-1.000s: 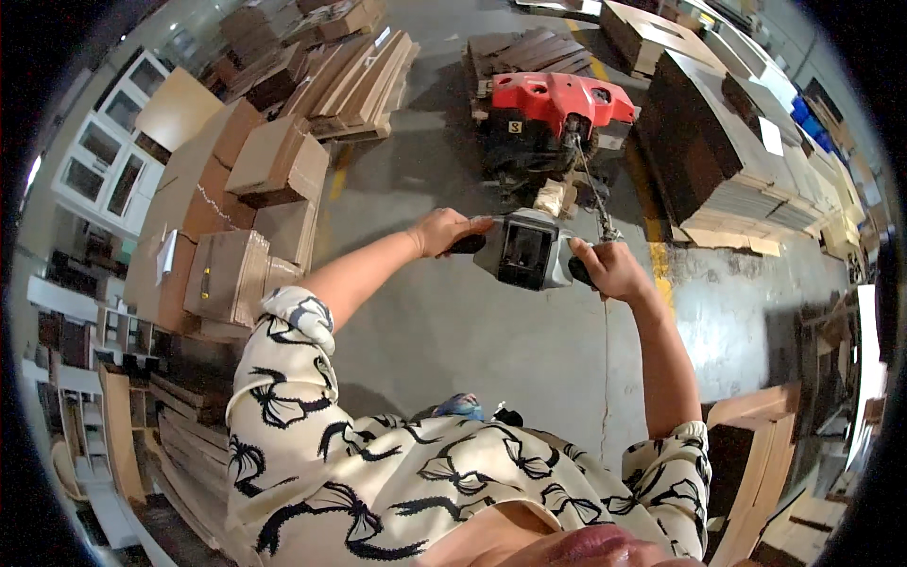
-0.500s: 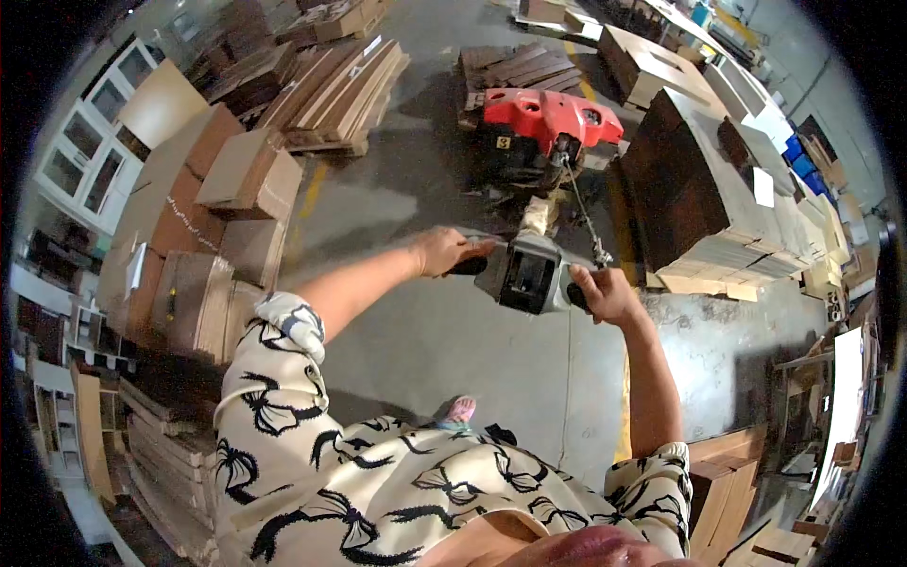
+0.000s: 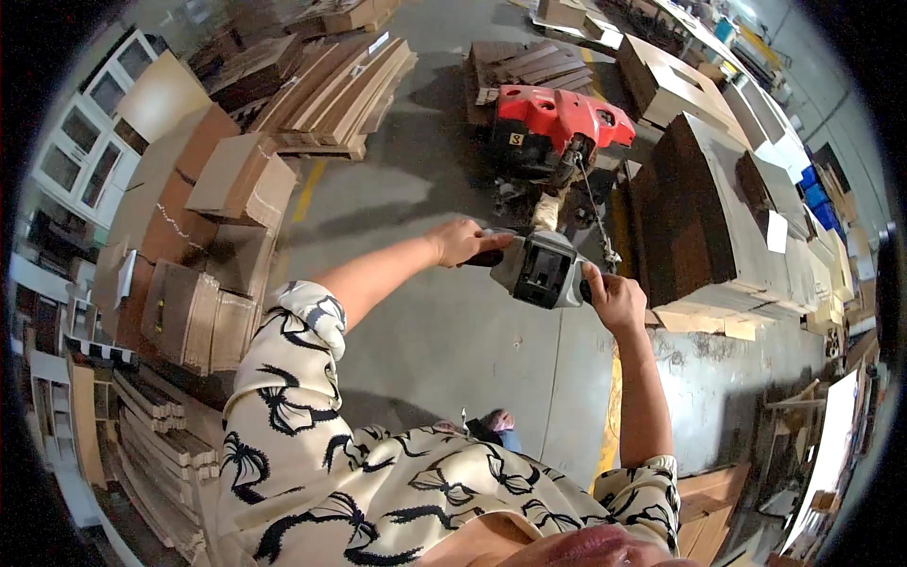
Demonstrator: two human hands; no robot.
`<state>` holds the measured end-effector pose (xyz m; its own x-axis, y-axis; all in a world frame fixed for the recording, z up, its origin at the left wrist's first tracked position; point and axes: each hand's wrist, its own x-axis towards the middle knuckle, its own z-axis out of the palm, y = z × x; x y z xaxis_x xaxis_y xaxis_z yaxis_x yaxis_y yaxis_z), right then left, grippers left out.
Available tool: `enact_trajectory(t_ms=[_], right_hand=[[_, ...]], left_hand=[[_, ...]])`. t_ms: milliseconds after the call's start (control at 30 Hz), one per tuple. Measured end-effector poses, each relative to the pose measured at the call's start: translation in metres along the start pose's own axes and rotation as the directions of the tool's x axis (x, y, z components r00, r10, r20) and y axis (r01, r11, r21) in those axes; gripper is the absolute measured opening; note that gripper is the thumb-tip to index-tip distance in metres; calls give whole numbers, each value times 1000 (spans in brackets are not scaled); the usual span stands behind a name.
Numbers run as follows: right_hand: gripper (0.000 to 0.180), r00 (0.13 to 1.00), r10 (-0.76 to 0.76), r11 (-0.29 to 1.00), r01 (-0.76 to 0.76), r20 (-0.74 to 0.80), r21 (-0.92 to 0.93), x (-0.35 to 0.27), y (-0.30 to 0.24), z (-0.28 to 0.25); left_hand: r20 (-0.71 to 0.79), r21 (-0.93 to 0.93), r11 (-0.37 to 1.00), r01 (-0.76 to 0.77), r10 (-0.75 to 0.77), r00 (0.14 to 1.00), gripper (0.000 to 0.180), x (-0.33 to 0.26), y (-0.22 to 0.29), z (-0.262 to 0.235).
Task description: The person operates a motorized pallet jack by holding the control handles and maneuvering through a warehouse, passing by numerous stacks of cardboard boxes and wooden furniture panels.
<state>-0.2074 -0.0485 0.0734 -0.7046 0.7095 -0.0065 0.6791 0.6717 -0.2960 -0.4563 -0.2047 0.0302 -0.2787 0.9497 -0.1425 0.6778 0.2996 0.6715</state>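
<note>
Both hands (image 3: 459,243) grip the tiller (image 3: 544,272), long axis apparently pointing forward.

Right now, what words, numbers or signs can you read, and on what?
Yellow sticker on the red machine: one dark character, not copied here.
White paper on left boxes: blurred, unreadable.
White sheet on right cardboard stack: too small to read.
White label on left pallet stack: too small to read.

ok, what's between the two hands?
The grey control unit. In the head view it spans the stretch, with the left hand gripping its left end and the right hand its right.
</note>
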Motion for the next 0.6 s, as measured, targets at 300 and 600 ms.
enact_trajectory(t_ms=[300,600], right_hand=[[64,983,-151,987,156,-101,41,4,-32,27],[64,975,-196,979,201,-107,43,23,-62,35]], left_hand=[[75,-52,972,231,-227,971,71,-9,-34,-21],[-138,-40,989,141,-146,980,53,-7,-84,-38]])
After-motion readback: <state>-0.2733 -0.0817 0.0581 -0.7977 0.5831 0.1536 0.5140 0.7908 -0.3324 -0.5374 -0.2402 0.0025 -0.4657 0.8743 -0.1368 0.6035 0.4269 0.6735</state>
